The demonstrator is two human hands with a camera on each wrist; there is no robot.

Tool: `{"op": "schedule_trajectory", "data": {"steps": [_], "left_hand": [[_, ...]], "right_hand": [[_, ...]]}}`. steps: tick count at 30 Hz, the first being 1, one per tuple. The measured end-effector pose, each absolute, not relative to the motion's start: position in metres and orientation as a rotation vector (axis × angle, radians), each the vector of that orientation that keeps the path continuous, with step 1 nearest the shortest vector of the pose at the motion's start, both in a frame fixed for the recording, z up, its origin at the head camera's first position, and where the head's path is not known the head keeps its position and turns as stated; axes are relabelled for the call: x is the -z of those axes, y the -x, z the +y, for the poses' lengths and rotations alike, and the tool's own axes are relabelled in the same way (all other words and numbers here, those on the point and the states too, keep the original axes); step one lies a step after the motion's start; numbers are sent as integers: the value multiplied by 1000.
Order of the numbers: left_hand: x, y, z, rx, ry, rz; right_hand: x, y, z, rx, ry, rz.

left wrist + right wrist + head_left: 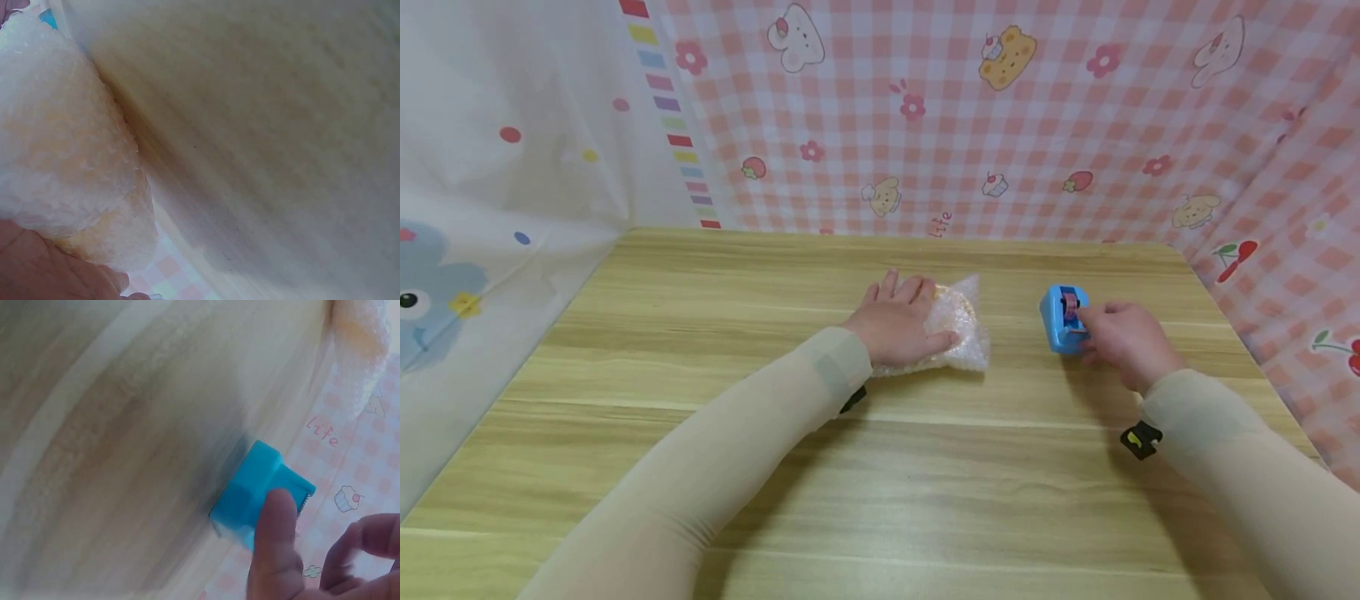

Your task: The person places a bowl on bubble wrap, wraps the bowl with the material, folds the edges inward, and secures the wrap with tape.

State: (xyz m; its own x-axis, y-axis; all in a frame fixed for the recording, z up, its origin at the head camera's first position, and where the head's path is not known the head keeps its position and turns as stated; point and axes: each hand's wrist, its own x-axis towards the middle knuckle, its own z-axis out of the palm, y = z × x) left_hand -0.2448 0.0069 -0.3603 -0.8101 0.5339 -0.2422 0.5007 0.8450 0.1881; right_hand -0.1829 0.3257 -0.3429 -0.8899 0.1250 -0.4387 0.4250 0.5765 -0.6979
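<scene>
The checked backdrop (955,154) read "life". The left hand (898,327) lay spread on the bubble-wrapped item (964,335) mid-table; the right hand (1131,342) was at the blue tape dispenser (1054,327), grip undeterminable.

wood-grain table (880,500) | bubble-wrap parcel (961,325), centre | blue tape dispenser (1056,327), right

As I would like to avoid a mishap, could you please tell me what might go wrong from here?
The blue tape dispenser might slide or tip if its tape is pulled, as the left hand rests on the bubble-wrapped package rather than bracing it. The right hand is close to the serrated edge, so a finger could get nicked. The package might unfold if released; any fastening is not visible.
</scene>
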Motion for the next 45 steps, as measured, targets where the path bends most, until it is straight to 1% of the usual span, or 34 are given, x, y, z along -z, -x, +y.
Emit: {"op": "schedule_trajectory", "data": {"steps": [3, 10, 16, 27, 45], "left_hand": [[360, 245, 7, -173, -788, 2735], [359, 244, 6, -185, -778, 2722], [358, 244, 7, -180, -780, 2722], [357, 243, 6, -194, -777, 2710], [358, 244, 6, -199, -775, 2707]], "right_hand": [[342, 180, 326, 1174, -466, 2513], [343, 177, 327, 1294, -468, 2452], [345, 174, 329, 1283, -460, 2451], [351, 171, 328, 1227, -456, 2467], [348, 167, 325, 1033, -478, 2528]]}}
